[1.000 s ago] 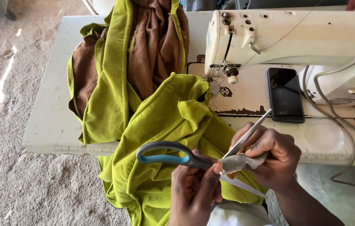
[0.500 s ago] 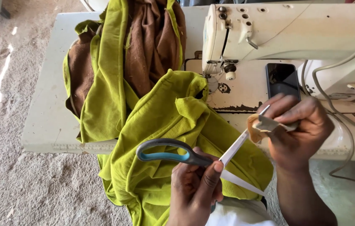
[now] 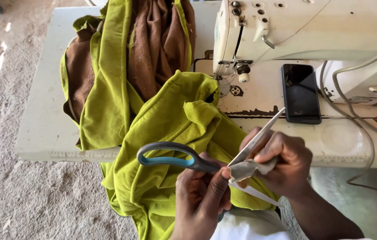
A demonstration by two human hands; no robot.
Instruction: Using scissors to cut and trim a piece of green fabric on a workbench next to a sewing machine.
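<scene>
the left hand gripped the scissors, the right hand pinched a grey fabric scrap at the bench front edge.

A white desk stands on a sandy grey floor. Bright sun makes a thin line on the floor at the left. The desk top looks worn.

Phone on sewing machine bed; cloth left, draped over table edge.
</scene>
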